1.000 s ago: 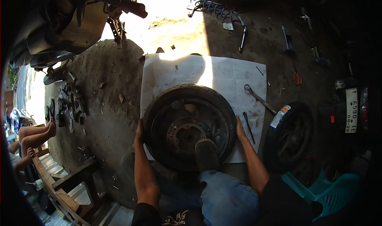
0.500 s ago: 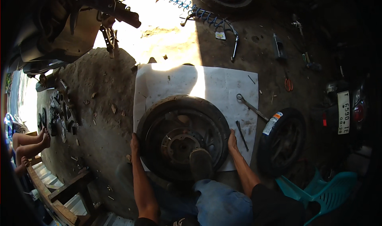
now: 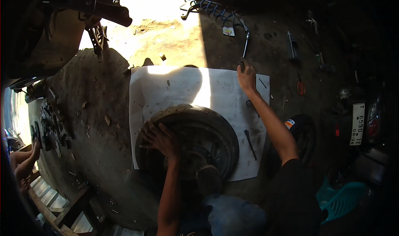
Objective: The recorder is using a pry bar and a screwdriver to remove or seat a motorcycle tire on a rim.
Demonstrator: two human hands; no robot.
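My left hand (image 3: 160, 138) lies on the left upper part of a large tyred wheel (image 3: 224, 140), its fingers spread over the tyre and rim. The wheel rests on a stained white sheet (image 3: 166, 90), with my shoe (image 3: 205, 180) against its lower middle. My right hand (image 3: 246, 73) is at the sheet's top right, fingers curled round the dark lower end of a metal rod (image 3: 246, 43) on a coiled blue air hose (image 3: 208, 5). My right forearm partly covers a wrench (image 3: 249, 104). A thin dark bar (image 3: 250, 146) lies right of the wheel.
Another wheel (image 3: 305, 140) is right, near a scooter's rear (image 3: 372, 126) and green plastic chair (image 3: 345, 194). Vehicle bodywork (image 3: 50, 40) overhangs upper left. Another person's legs (image 3: 25, 161) are by a wooden frame (image 3: 58, 211). Loose parts (image 3: 54, 128), a syringe-like tool (image 3: 292, 47) and orange-handled pliers (image 3: 301, 86) lie around.
Both hands have left the tyre's sides. My left has moved inward and up onto the tyre's top face; my right has reached forward to the hose's metal rod.
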